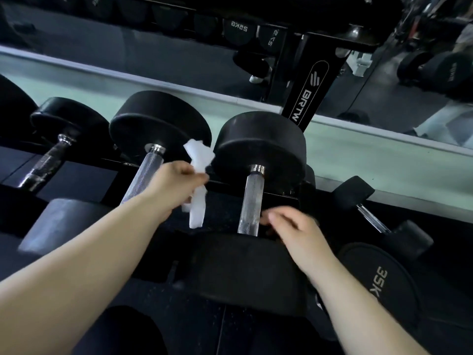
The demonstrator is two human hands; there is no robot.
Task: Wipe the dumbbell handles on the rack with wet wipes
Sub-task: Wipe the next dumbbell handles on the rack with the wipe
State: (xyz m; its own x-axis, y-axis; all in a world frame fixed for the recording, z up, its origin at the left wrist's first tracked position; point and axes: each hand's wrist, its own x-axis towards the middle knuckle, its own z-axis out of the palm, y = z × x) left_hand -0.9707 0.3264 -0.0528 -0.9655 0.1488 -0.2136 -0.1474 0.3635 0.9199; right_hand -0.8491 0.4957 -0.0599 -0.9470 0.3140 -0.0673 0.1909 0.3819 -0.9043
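Several black dumbbells lie side by side on a low rack, each with a knurled steel handle. My left hand grips a white wet wipe in the air between the second dumbbell's handle and the middle dumbbell's handle. The wipe's loose ends stick out above and hang below my fist. My right hand hovers just right of the middle handle's near end, fingers loosely curled toward it, slightly blurred. Whether its fingertips touch the handle cannot be told.
A darker dumbbell handle lies at far left and a smaller dumbbell at right, above a 35 kg weight head. A black rack upright stands before a mirror. Dark speckled floor lies below.
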